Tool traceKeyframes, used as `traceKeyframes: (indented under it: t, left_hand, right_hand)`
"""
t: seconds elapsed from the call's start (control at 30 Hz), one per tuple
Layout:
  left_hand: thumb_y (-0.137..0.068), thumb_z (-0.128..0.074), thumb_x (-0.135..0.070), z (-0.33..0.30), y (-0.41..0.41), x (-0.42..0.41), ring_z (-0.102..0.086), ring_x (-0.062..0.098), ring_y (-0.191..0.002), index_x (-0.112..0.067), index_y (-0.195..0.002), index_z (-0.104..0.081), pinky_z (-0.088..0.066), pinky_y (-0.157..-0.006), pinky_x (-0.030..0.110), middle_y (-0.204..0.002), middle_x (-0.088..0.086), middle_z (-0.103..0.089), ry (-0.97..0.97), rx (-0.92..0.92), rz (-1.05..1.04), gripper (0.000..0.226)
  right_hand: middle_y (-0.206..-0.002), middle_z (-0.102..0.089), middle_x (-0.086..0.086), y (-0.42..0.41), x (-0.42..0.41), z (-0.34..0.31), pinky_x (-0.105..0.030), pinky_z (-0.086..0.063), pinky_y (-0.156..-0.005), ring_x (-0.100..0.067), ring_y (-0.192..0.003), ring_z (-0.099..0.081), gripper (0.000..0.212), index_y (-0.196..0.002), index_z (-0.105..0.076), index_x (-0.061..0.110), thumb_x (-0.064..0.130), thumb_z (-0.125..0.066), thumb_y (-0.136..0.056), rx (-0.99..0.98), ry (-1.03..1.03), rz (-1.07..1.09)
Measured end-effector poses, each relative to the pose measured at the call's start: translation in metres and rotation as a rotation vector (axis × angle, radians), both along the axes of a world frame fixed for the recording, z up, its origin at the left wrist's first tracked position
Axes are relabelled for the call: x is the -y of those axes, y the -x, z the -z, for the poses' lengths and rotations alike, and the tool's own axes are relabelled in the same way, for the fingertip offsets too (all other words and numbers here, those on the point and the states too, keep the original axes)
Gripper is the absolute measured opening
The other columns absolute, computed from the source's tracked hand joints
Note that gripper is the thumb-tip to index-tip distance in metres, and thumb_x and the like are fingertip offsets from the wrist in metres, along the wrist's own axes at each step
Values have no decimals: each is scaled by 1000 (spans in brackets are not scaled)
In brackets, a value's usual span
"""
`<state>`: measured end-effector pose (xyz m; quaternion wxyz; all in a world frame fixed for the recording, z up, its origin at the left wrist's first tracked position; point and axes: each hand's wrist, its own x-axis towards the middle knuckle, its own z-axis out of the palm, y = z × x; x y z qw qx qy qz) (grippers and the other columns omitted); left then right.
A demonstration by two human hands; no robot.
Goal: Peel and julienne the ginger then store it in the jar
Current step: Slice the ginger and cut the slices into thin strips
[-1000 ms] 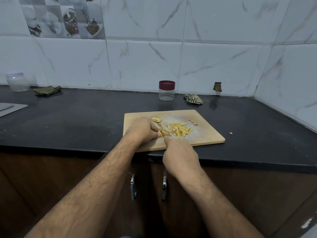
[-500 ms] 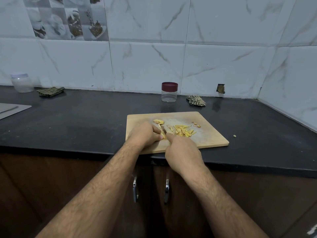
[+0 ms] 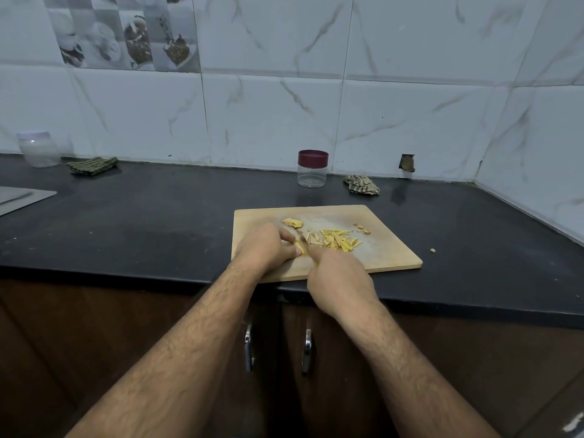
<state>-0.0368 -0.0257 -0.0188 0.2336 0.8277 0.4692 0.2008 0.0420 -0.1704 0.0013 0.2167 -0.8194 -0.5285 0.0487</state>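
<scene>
1. Hands have drawn closer together than a second ago: left hand [image 3: 268,248], fingers curled, pins a ginger piece [image 3: 300,248] on the cutting board [image 3: 388,254]; right hand [image 3: 339,276] grips a knife [image 3: 301,237], mostly hidden.
2. Julienne pile [image 3: 336,240] sits just right of the blade; slicing likely continues.
3. Count: one red-lidded jar [image 3: 312,169], closed, behind the board; one uncut chunk [image 3: 292,222]; two cloths; a second jar far left.

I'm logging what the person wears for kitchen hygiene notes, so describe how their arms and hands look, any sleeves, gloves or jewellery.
Both forearms are bare and hairy, with no sleeves in view. The left hand and right hand wear no gloves. No watch, bracelet or ring is visible on either wrist or hand.
</scene>
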Motion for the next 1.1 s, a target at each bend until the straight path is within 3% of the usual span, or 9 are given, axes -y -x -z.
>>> traceKeyframes:
  t: [0.3, 0.57, 0.8, 0.97, 1.1]
  left_hand:
    - [-86, -73, -39, 1, 0, -3, -64, 10, -104, -36, -107, -76, -52, -94, 37, -108, -11, -74, 7, -11, 24, 21]
    - [-88, -70, -40, -3, -2, -5, -62, 8, -105, -36, -102, -78, -53, -93, 37, -114, -14, -72, -39, -77, 61, 17]
    - [-91, -68, -37, -10, -1, 1, -61, 10, -107, -32, -110, -76, -52, -96, 35, -116, -11, -72, -74, -128, 64, 21]
    - [-91, -68, -39, -17, -1, 8, -60, 11, -108, -31, -114, -75, -50, -93, 32, -119, -11, -70, -74, -170, 49, 25]
    - [-88, -72, -38, -21, 1, 6, -59, 12, -109, -30, -114, -75, -48, -94, 30, -120, -11, -69, 3, -137, 44, 27]
  right_hand:
    - [-134, -58, -3, 1, -5, -1, -35, -47, -89, -24, -122, -51, 57, -146, -44, 31, 9, -46, -93, 13, 26, -35]
    - [-125, -60, -5, 9, -9, -4, -31, -41, -73, -24, -114, -56, 61, -145, -44, 32, 3, -49, -91, 62, 77, -39]
    - [-97, -50, -1, 11, 21, -1, -33, -41, -68, -21, -89, -48, 50, -134, -50, 25, 3, -44, -90, 104, 108, -59]
    - [-124, -60, -5, 5, 19, -4, -34, -46, -78, -25, -111, -55, 52, -140, -48, 25, 6, -44, -92, 24, 76, -15]
    - [-128, -59, -4, 2, 19, -4, -37, -50, -86, -25, -116, -54, 52, -141, -48, 24, 7, -43, -92, 3, 48, -10]
